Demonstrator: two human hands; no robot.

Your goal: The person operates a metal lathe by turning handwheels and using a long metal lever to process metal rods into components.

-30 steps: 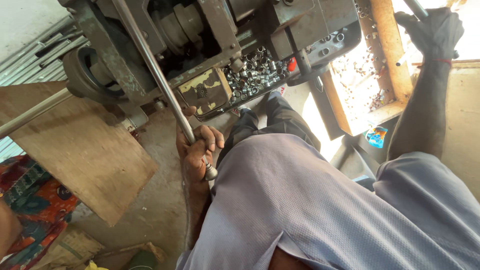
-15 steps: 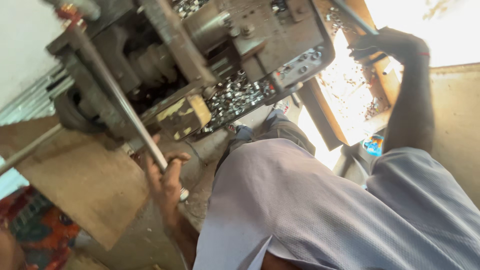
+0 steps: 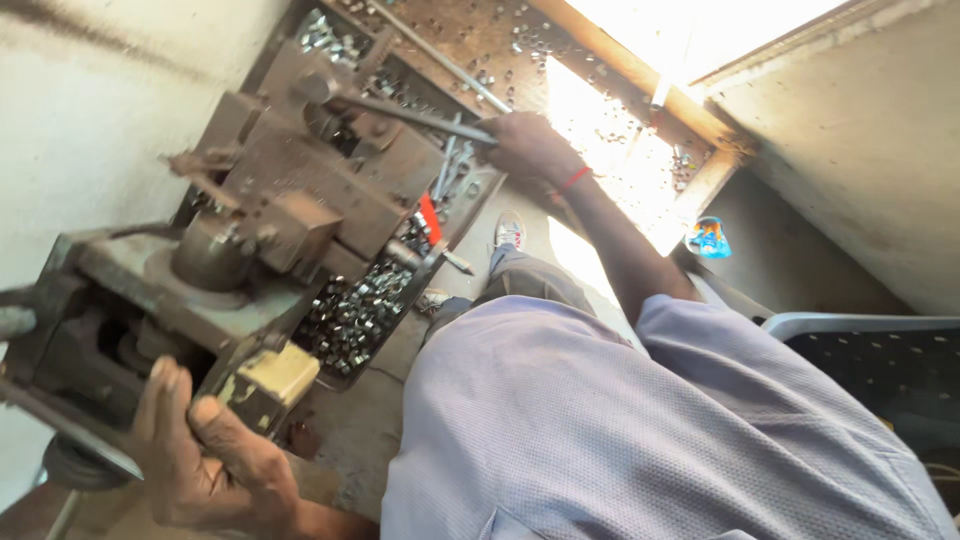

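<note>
With the left hand (image 3: 205, 455) wrapped around the lower lever bar (image 3: 75, 430) of the rusty press machine (image 3: 290, 190) and the right hand (image 3: 530, 145) closed on the upper metal rod (image 3: 420, 115), the pressing stroke looks under way, needing both levers worked together next.

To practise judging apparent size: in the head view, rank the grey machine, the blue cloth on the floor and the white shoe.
1. grey machine, by far the largest.
2. blue cloth and white shoe look alike in size; not ranked.
</note>
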